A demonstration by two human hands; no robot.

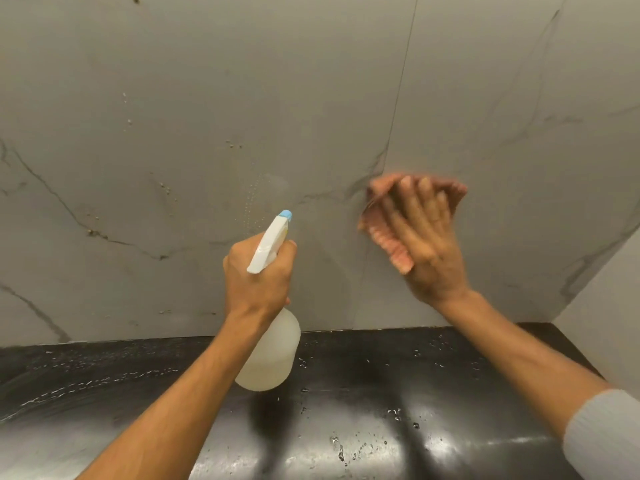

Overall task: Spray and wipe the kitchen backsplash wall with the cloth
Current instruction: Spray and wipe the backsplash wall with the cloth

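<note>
your cloth (379,232) is a peach-pink, ribbed rag, blurred at its edges, flat against the backsplash wall (173,81) just right of the vertical seam (401,81), above the back edge of the counter (381,403). your right hand (427,244) presses it there with fingers straight and spread; the cloth shows past the fingertips and along the thumb side. your left hand (258,275) is curled round the neck of the spray bottle (273,351), a cloudy white bottle with a white head and pale blue nozzle aimed at the wall. a fan of fine droplets (251,202) sits on the grey veined tile just above the nozzle (brownish specks dot the wall further left). the glossy black counter carries scattered water beads and streaks. a grey sleeve (602,434) shows at the lower right, and a side wall (609,306) closes the counter's right end.
</note>
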